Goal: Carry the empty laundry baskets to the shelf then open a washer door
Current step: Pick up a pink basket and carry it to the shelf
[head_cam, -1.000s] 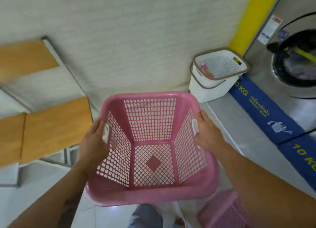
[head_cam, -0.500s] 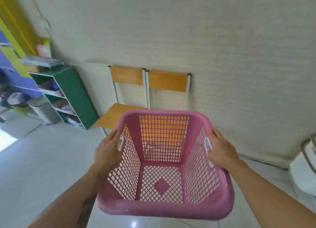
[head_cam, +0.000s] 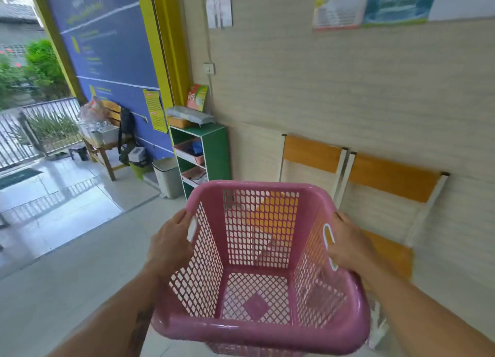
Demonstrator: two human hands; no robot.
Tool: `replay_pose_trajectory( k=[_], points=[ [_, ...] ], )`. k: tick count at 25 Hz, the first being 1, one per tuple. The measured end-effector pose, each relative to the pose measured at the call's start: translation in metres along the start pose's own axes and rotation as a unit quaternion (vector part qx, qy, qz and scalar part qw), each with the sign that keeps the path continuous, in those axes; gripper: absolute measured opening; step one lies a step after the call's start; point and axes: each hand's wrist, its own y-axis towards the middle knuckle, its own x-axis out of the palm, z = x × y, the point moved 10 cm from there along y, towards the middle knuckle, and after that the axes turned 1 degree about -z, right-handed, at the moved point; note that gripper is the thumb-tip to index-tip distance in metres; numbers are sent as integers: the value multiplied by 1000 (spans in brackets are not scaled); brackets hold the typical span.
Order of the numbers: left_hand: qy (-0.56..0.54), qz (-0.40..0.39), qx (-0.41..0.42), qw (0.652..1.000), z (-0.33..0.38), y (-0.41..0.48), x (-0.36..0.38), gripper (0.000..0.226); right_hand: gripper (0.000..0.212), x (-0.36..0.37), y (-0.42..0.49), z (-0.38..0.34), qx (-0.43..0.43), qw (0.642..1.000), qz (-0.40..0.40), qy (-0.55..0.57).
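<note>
An empty pink laundry basket (head_cam: 257, 327) with lattice walls fills the lower middle of the head view, held off the floor. My left hand (head_cam: 168, 247) grips its left handle slot and my right hand (head_cam: 348, 247) grips the right one. A second pink basket seems nested under it, its lattice showing below the near rim. The green shelf (head_cam: 215, 153) stands against the wall ahead and to the left, with trays in its compartments and items on top. No washer is in view.
Two wooden chairs (head_cam: 391, 178) line the wall on the right, close to the basket. A grey bin (head_cam: 167, 178) stands left of the shelf. Farther left are a wooden table (head_cam: 101, 147) with clutter, an open doorway and a railing. Pale tiled floor lies ahead.
My view has swung left, from the washers and white basket, past the chairs, to the green shelf and doorway. The pink basket stays held in both hands.
</note>
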Motion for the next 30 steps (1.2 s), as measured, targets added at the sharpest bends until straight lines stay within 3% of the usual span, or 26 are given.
replay_pose_trajectory(
  k=[12,18,23,30],
  points=[
    [99,-4,-76,992,-175,232,25,77,57,107,280,-154,-63,995,-61,52],
    [83,-4,-86,993,-246,348,42,73,64,146,407,-218,-71,994,-77,40],
    [37,-37,-48,997,-297,474,110,73,68,197,500,-231,-12,997,-72,36],
    [-62,-114,46,990,-307,632,221,80,82,262,571,-204,172,983,-58,29]
  ],
)
